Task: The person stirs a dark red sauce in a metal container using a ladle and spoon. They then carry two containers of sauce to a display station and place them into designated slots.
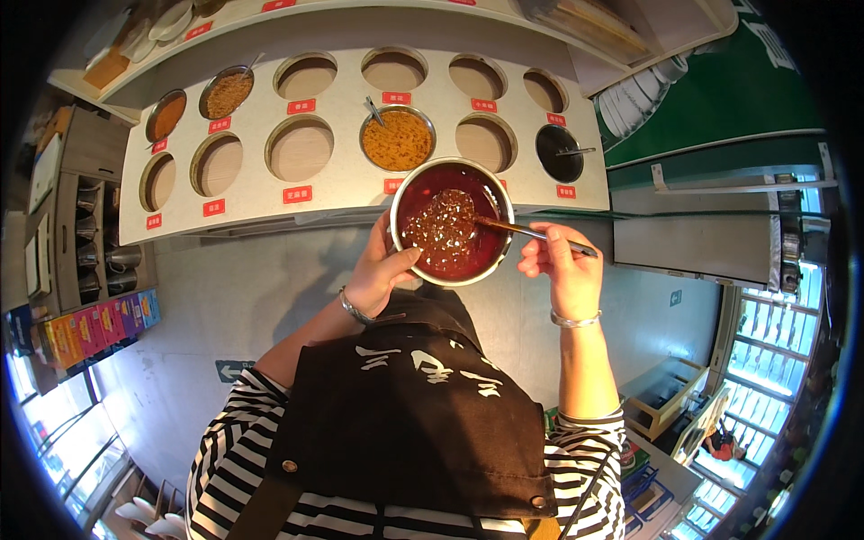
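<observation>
My left hand (388,266) grips the left rim of a round metal bowl (507,253), its thumb over the edge. Inside lies a glossy dark red, oily sauce (442,233) with a chunky mound in the middle. In my right hand (563,260) is the handle of a metal spoon (540,236), whose head is hidden in the sauce. The bowl is held in front of the counter and overlaps its front edge. Just behind it, an orange chunky condiment (398,140) fills a round metal container set in the counter, with a utensil standing in it.
The white condiment counter (351,196) has several round holes and red labels with writing. Crushed topping (229,94) and red powder (167,118) sit at its left, a dark sauce (559,154) at its right. A shelf (432,15) runs above; a cabinet (74,162) stands left.
</observation>
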`<state>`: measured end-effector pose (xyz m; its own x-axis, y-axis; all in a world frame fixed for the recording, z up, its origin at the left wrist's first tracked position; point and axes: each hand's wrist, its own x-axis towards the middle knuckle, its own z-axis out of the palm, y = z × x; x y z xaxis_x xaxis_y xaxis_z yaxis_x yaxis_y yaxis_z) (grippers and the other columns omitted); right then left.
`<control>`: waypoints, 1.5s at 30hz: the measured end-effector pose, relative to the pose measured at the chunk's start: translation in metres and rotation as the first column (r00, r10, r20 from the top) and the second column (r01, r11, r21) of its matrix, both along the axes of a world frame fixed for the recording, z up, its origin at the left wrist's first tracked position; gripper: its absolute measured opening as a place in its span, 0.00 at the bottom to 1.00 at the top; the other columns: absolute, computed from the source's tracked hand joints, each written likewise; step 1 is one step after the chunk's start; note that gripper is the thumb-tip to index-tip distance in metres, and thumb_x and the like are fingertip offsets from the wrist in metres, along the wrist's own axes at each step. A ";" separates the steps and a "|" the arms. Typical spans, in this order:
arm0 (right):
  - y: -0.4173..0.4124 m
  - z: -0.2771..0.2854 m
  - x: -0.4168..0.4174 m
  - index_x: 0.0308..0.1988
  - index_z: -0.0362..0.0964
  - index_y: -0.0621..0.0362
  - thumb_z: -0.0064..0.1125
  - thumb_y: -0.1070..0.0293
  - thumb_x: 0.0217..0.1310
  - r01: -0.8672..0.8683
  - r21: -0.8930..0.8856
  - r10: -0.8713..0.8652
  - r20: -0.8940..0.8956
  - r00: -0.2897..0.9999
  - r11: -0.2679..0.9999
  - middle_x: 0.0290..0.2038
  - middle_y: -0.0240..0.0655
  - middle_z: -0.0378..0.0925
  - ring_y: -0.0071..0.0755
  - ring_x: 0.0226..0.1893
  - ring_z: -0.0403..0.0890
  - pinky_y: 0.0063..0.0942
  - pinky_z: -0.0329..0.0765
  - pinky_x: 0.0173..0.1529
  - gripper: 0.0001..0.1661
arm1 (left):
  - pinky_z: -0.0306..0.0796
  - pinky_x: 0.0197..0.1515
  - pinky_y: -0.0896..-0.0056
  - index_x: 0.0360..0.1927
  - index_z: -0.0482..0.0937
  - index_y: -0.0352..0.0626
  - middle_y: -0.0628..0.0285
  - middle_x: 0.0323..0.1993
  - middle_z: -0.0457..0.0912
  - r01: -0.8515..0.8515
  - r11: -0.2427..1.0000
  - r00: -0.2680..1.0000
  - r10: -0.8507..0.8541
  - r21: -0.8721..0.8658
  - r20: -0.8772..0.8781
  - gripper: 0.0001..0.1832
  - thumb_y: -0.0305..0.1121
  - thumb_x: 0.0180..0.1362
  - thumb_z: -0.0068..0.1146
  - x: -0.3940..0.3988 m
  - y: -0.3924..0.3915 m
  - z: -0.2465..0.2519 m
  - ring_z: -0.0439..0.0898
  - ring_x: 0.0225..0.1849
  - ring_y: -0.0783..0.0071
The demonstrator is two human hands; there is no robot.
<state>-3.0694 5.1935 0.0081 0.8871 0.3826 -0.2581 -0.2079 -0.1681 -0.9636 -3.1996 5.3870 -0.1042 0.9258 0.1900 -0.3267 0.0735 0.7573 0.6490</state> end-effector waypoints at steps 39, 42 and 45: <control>-0.041 -0.026 0.133 0.42 0.75 0.69 0.55 0.75 0.59 -0.247 -0.101 0.267 0.405 0.874 0.964 0.27 0.39 0.78 0.28 0.23 0.78 0.22 0.75 0.28 0.11 | 0.75 0.47 0.63 0.67 0.43 0.42 0.55 0.57 0.65 -0.116 0.993 0.993 0.115 0.011 0.036 0.39 0.26 0.55 0.51 0.131 -0.051 -0.008 0.72 0.54 0.66; -0.041 -0.034 0.135 0.42 0.75 0.66 0.63 0.78 0.48 -0.306 -0.419 0.514 0.764 0.391 0.855 0.26 0.40 0.76 0.33 0.25 0.77 0.25 0.73 0.28 0.17 | 0.75 0.47 0.62 0.67 0.42 0.41 0.53 0.56 0.65 -0.123 0.992 0.992 0.122 0.026 0.035 0.42 0.29 0.54 0.54 0.132 -0.051 -0.011 0.72 0.54 0.64; -0.036 -0.032 0.133 0.43 0.74 0.64 0.64 0.77 0.44 -0.277 -0.604 0.641 0.765 0.058 0.747 0.26 0.38 0.73 0.36 0.24 0.75 0.29 0.72 0.27 0.20 | 0.75 0.46 0.63 0.67 0.42 0.41 0.53 0.56 0.65 -0.138 0.990 0.990 0.137 0.031 0.029 0.42 0.31 0.54 0.55 0.132 -0.052 -0.015 0.72 0.53 0.64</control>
